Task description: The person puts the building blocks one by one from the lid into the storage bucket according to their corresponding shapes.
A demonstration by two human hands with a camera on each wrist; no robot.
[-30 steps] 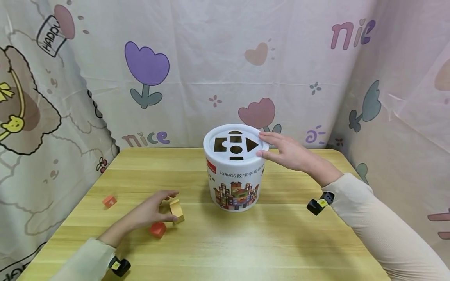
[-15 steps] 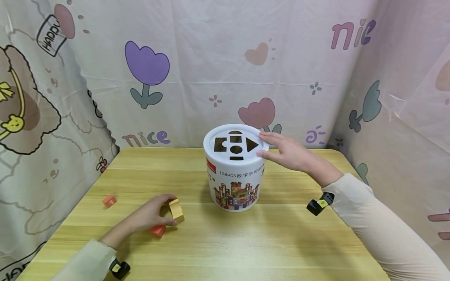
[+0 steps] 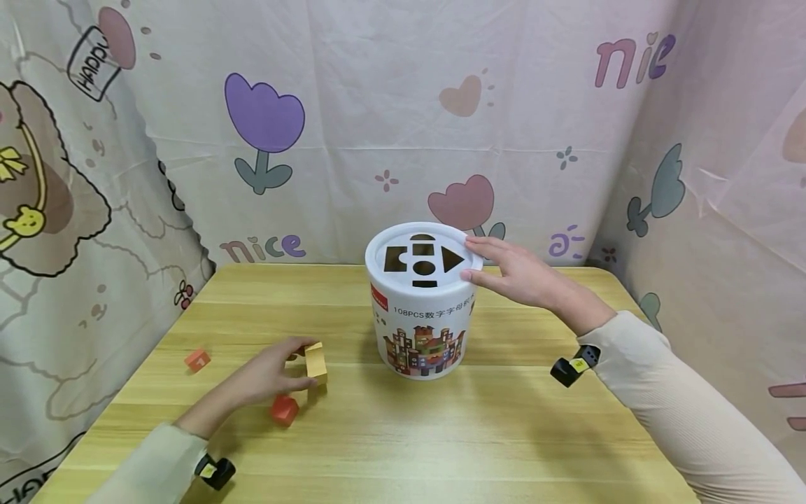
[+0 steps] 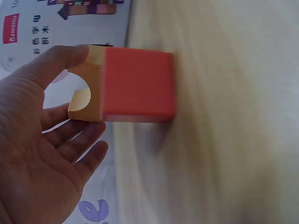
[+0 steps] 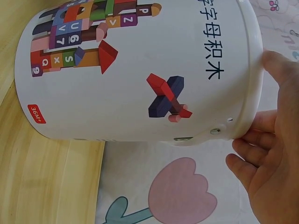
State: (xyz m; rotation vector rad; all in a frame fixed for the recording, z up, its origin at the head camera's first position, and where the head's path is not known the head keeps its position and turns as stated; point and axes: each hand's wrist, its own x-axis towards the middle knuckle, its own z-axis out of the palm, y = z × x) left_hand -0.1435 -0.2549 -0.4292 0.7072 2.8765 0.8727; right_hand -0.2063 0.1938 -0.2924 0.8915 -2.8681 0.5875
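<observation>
My left hand point(image 3: 267, 372) pinches a natural-yellow wooden arch block point(image 3: 316, 364) between thumb and fingers, just above the tabletop. The round cutout of that arch block point(image 4: 95, 100) faces my palm in the left wrist view, where a red block point(image 4: 139, 85) covers part of it. In the head view the red block point(image 3: 285, 410) lies on the table just below my thumb. My right hand point(image 3: 525, 276) rests on the rim of a white block bucket point(image 3: 422, 329), thumb and fingers at the edge of its lid point(image 3: 384, 276). Shaped holes are cut in the lid.
A small red-orange cube point(image 3: 197, 360) with a pale mark lies toward the table's left edge. The wooden table point(image 3: 441, 434) ends at a printed cloth backdrop point(image 3: 359, 105), which also hangs on both sides. A black camera is strapped to each wrist.
My left hand has closed its fingers on the arch block and raised it slightly off the table, away from the red block. The right hand stays on the bucket's rim.
</observation>
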